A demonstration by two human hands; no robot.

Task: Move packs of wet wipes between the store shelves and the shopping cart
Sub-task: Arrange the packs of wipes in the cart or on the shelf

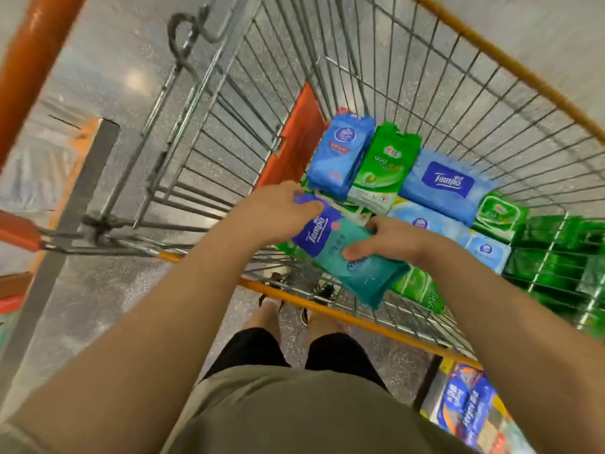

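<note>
Presently listed: wire shopping cart (425, 103) with orange rim on speckled grey store floor (108, 296), its basket stocked with blue and green wet-wipe packs (393, 178) laid flat, likely to stack. Left hand (278, 214) grasps a blue Tempo pack (311, 237), fingers curled over it; right hand (389, 240) grasps a teal pack (363, 273) above the near rim, seemingly mid-transfer.

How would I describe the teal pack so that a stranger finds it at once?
Look into the wire shopping cart, at its near orange rim. There the right hand grips the teal pack, beside the dark blue Tempo pack under the left hand. It is the only teal pack.
</note>
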